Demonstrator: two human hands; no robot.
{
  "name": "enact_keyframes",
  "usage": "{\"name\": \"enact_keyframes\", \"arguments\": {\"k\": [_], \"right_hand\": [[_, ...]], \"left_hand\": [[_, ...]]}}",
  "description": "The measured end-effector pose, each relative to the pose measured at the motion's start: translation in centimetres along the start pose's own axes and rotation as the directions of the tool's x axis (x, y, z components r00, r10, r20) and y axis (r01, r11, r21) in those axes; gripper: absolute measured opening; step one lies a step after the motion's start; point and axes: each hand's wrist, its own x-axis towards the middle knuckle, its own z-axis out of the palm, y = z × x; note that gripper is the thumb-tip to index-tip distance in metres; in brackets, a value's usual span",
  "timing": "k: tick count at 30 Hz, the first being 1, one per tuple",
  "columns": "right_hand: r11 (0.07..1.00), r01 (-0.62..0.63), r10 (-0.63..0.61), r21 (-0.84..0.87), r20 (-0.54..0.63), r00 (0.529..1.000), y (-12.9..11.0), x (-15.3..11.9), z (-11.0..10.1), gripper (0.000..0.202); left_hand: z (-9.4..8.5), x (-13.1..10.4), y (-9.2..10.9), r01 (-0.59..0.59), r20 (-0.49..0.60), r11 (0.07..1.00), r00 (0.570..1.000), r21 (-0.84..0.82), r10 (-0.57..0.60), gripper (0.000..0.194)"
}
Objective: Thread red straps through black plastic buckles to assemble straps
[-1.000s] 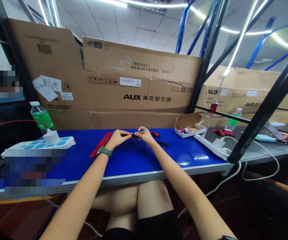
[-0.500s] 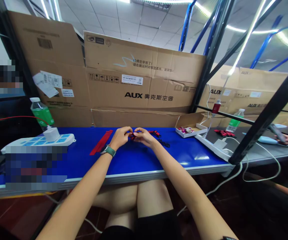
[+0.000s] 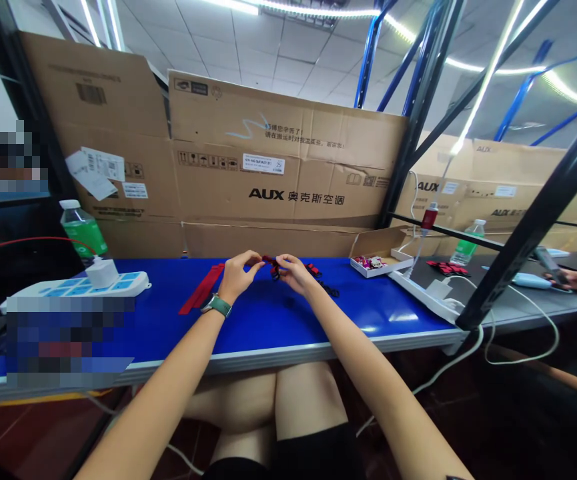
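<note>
Between my hands, above the blue tabletop (image 3: 268, 327), is a small red strap (image 3: 269, 259) with a black part hanging from it. My left hand (image 3: 241, 275) pinches its left end between thumb and forefinger. The fingers of my right hand (image 3: 293, 275) are closed on its other end. Left of my hands lie flat red strips (image 3: 202, 290), close to my left wrist. Just beyond my right hand are a red-and-black strap piece (image 3: 313, 270) and a heap of small black parts (image 3: 329, 289), partly hidden by that hand.
An open white box (image 3: 375, 265) of small pink items stands at the back right. A power strip (image 3: 128, 283) and green-labelled bottle (image 3: 83, 230) are at left. Cardboard (image 3: 288, 237) walls the back. A metal post (image 3: 513, 220) rises at right, near another person's hand (image 3: 575, 280).
My hands have moved slightly apart, showing more of the red strap between them. The black part now hangs into view below it. The camera view has shifted a little.
</note>
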Motion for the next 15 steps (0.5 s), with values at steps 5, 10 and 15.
{"name": "enact_keyframes", "arguments": {"k": [5, 10, 15], "right_hand": [[1.000, 0.002, -0.002, 0.000, 0.022, 1.000, -0.2, -0.3, 0.2, 0.049], [0.997, -0.020, 0.026, -0.073, 0.084, 0.996, -0.4, -0.4, 0.0, 0.045], [0.967, -0.007, 0.040, -0.256, 0.126, 0.991, -0.8, -0.5, -0.8, 0.043]], "left_hand": [[0.0, 0.0, 0.2, -0.024, 0.048, 0.999, 0.999, -0.026, 0.025, 0.023], [0.0, 0.2, -0.3, -0.051, 0.020, 0.998, 0.999, 0.047, 0.051, 0.016], [-0.3, 0.4, -0.5, -0.027, 0.000, 0.997, 1.000, 0.074, 0.028, 0.016]]}}
